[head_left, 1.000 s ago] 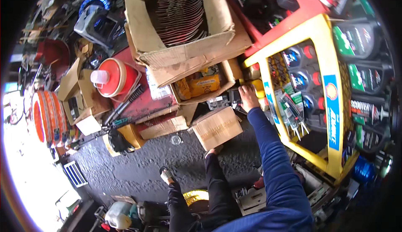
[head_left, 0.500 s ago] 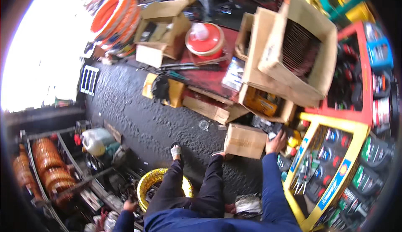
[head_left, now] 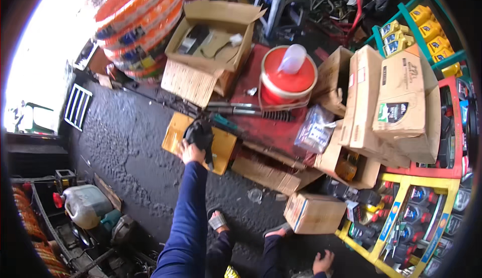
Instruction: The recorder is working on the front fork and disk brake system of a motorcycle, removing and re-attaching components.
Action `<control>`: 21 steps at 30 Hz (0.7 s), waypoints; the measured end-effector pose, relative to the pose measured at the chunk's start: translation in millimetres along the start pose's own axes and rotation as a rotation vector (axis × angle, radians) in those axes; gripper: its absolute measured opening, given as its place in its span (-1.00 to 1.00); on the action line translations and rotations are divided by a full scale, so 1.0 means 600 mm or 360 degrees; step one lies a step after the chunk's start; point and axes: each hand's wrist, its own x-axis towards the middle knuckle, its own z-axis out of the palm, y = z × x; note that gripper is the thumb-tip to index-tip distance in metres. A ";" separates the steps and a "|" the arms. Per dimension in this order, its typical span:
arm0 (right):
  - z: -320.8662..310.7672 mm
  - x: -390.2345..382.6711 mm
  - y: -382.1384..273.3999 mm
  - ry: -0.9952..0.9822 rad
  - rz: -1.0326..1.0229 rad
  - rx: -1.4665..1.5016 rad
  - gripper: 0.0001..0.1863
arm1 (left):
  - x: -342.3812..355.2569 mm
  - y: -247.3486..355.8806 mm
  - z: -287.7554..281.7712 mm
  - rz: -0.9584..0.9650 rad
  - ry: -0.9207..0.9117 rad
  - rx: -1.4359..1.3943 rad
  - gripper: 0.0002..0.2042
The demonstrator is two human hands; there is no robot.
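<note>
Worker among shop stock, straight ahead taken as twelve o'clock. The left hand [head_left: 192,152] reaches out to about eleven o'clock, at the near left edge of a black bundle [head_left: 200,136], perhaps a bag or cloth, which lies on a yellow board [head_left: 223,150] above the dark floor [head_left: 135,147]; its fingertips meet the bundle's edge, but whether they have closed on it cannot be told from here. The right hand [head_left: 323,262] hangs low toward two o'clock, fingers loosely parted, nothing visible in it. Note the change: a second ago the right hand was out at the dark packs [head_left: 346,190] beside the yellow rack [head_left: 405,197], with the carton [head_left: 315,214] near it; it has since come away, and the left has gone out instead. The work has thus passed from one hand to the other, and from the rack's side to the bundle. Beyond the bundle, toward twelve o'clock, stands the bench [head_left: 251,80], bearing a red bucket [head_left: 279,95] and an open box [head_left: 236,70].
</note>
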 end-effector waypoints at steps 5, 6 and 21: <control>0.106 -0.025 -0.323 -0.0655 0.0346 0.0844 -0.66 | -0.010 -0.101 -0.024 0.0424 -0.0049 -0.1410 -0.83; 0.129 -0.053 -0.425 -0.0985 0.1075 0.1663 -0.59 | -0.041 -0.165 -0.048 0.0724 0.0093 -0.1566 -0.88; -0.228 -0.312 -1.184 -0.1627 -0.1845 0.0384 -0.71 | -0.307 -0.465 -0.471 -0.0937 -0.0063 -0.2626 -0.74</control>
